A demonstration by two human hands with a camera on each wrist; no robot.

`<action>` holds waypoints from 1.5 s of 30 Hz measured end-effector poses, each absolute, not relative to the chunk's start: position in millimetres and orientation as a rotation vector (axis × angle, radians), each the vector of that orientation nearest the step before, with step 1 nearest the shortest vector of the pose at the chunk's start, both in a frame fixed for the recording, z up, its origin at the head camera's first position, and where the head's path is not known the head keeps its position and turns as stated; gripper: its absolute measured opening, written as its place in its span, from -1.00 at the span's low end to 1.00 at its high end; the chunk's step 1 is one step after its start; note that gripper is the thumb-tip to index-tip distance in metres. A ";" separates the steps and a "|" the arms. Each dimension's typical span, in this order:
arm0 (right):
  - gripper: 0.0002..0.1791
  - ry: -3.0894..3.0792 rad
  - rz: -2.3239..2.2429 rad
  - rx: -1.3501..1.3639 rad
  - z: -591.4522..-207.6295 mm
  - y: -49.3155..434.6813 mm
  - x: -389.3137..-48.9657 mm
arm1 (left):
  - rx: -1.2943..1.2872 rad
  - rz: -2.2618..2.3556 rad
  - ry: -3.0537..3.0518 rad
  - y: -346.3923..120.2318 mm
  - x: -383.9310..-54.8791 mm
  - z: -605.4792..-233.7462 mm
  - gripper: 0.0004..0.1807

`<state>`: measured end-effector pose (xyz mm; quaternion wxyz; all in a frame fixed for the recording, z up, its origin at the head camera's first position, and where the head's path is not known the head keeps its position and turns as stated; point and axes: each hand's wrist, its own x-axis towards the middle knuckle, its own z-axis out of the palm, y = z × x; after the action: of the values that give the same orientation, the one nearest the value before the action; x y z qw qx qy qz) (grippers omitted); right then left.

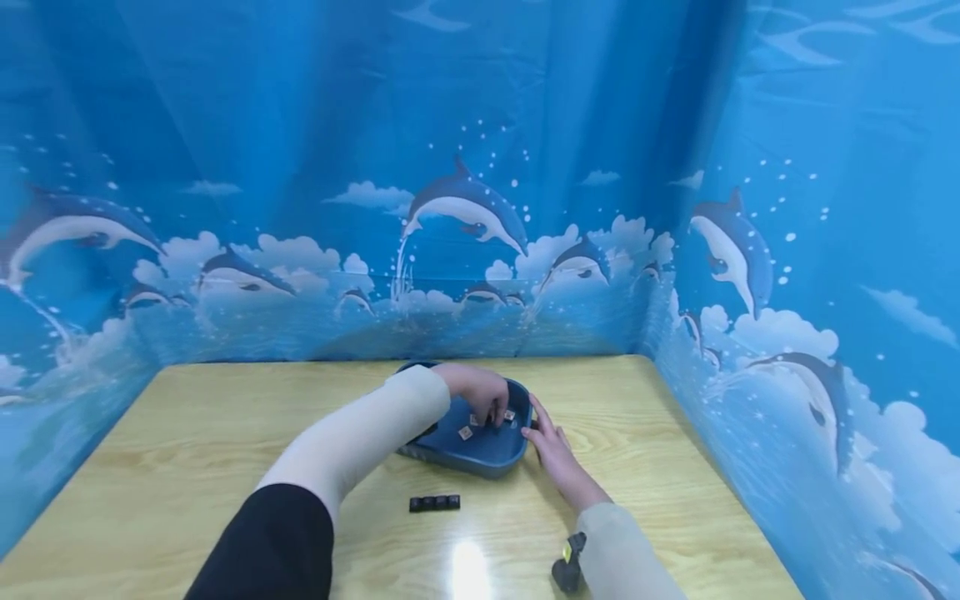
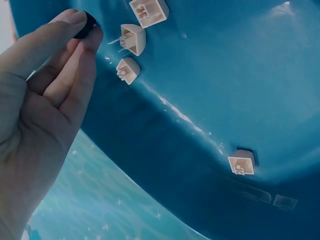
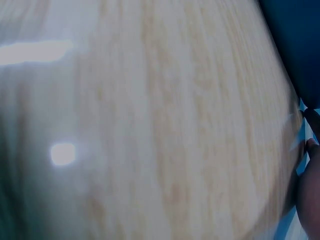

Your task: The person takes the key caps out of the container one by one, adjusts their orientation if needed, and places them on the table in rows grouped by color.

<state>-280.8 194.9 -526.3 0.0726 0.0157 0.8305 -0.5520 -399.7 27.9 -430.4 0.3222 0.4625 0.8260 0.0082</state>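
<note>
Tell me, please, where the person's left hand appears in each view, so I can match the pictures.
Head: the left hand is slightly below centre, reaching into the blue tray.
Left wrist: along the left side, pinching a dark piece near the top left.
Right wrist: not in it.
Shared landmark: the blue tray, at the right wrist picture's top right.

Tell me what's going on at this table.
A person's left hand pinches a small black piece at a dark blue, round-cornered tray, where several cream, hollow, square keycaps lie. The right hand touches the tray's right side. Nearer the person, four small black blocks sit in a row on the light wooden table.
</note>
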 end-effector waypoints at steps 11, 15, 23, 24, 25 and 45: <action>-0.26 2.536 -1.645 -0.002 -526.2 194.5 -282.1 | 1.223 0.143 2.209 0.3 -390.4 -404.9 -0.76; -0.27 2.557 -1.624 -0.036 -528.9 194.6 -282.8 | 1.197 0.202 2.250 -10.6 -385.1 -399.4 -0.76; -0.26 2.532 -1.624 0.025 -530.4 195.7 -282.0 | 1.181 0.369 2.255 -27.6 -365.9 -393.6 -0.74; -0.25 2.535 -1.620 0.025 -529.9 195.5 -281.8 | 1.187 0.392 2.254 -29.5 -363.1 -393.2 -0.74; -0.26 2.537 -1.619 0.025 -529.5 195.5 -281.6 | 1.195 0.415 2.254 -31.7 -360.3 -392.7 -0.76; -0.26 2.564 -1.630 -0.021 -530.8 195.2 -282.7 | 1.267 0.951 2.214 -72.3 -298.1 -403.1 -0.80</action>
<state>-282.7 195.2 -530.8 0.0517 -0.0069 0.8427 -0.5359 -298.1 -72.3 -403.1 0.2082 0.4551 0.7954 0.3417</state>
